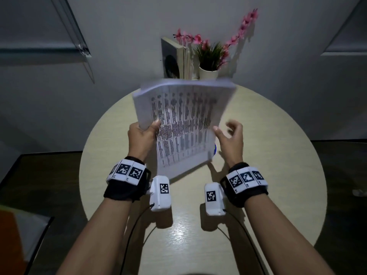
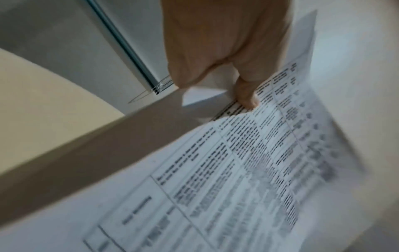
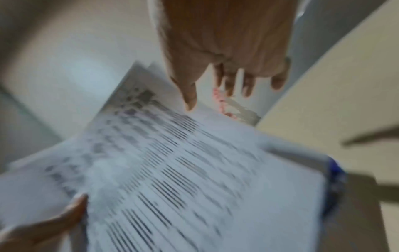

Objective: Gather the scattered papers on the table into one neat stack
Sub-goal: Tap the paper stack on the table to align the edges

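Left hand (image 1: pixel 142 135) pinches papers (image 1: pixel 184 124) at their left edge, thumb on top, sheets tilted above table (image 1: pixel 278 155). Right hand (image 1: pixel 231 138) spread, just beside. Risk: single-edge grip, loose sheets fan or slip.

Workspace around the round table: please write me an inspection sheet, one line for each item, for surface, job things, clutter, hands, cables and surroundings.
Surface: round pale table, glossy; the bare part shows no loose sheets.
Job's things: papers, printed with a table, held tilted above the table; motion-blurred, edges not yet flush.
Clutter: potted plant with pink flowers and upright book at the far edge; small blue object partly hidden behind the papers.
Hands: left hand grips the papers' left edge, thumb on top; right hand open beside the right edge, not gripping.
Cables: black cables run from the wrist cameras over the near table.
Surroundings: grey walls, dark floor.
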### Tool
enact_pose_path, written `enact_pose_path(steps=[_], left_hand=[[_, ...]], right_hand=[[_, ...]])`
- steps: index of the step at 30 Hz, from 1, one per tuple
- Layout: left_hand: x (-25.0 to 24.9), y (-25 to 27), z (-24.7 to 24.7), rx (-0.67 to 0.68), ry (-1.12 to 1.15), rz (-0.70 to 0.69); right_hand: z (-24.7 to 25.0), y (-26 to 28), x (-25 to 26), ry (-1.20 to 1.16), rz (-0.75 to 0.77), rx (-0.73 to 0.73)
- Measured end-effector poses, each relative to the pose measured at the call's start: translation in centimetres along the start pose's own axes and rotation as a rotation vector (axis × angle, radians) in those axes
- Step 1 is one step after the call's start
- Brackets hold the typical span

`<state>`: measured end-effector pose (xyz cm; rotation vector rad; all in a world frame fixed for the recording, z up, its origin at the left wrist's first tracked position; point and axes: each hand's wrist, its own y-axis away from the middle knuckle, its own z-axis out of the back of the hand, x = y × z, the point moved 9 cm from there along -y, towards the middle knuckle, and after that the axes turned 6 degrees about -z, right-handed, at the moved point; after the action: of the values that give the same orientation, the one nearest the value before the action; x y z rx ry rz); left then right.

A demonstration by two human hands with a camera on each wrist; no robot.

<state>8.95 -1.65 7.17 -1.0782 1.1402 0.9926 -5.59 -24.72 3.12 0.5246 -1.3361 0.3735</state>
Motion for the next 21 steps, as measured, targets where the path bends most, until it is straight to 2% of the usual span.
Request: enact_pose_path(steps=[2,3,5,7,8,11,12,14,16,19,20,21], left_hand=[[0.4,-0.4,0.3,-0.062,0.125,0.054],[0.6,-0.4,0.2,-0.080,0.193,0.089],[1.5,0.0,-0.8,-0.074,0.330,0.185],[2.7,1.3,-2.4,-0.021,0.397,0.332],[3.5,1.9,-3.0,0.023,0.440,0.387],[6.4,2.1,-2.4,0.070,0.528,0.467],[7.7,2.0,-1.5,0.058,0.531,0.489],[9.8,1.6,1.0,-0.021,0.459,0.519],[10.4,1.1,2.3,-0.039,0.332,0.521],[9.1,1.2,-0.5,0.152,0.269,0.543],[8.6,1.5,-1.9,0.276,0.187,0.514],[7.6,1.7,-3.0,0.342,0.106,0.450]], right_hand=[[1.0,0.5,-5.1,-0.013,-0.305,-0.073],[0.5,1.3,-7.6,-0.115,-0.457,-0.005],[-2.7,2.6,-9.4,-0.457,-0.584,0.332],[-3.9,2.8,-8.3,-0.681,-0.547,0.505],[-3.7,2.4,-7.6,-0.687,-0.509,0.497],[0.6,-0.1,-5.6,-0.349,-0.305,0.233],[2.0,-0.5,-4.6,-0.236,-0.224,0.203],[4.0,-0.4,-3.2,-0.118,-0.103,0.222],[5.3,0.2,-2.8,-0.115,-0.071,0.282],[5.9,0.8,-2.5,-0.076,-0.044,0.321],[5.7,1.1,-2.0,-0.066,-0.022,0.320],[5.5,1.3,-1.3,-0.059,0.008,0.300]])
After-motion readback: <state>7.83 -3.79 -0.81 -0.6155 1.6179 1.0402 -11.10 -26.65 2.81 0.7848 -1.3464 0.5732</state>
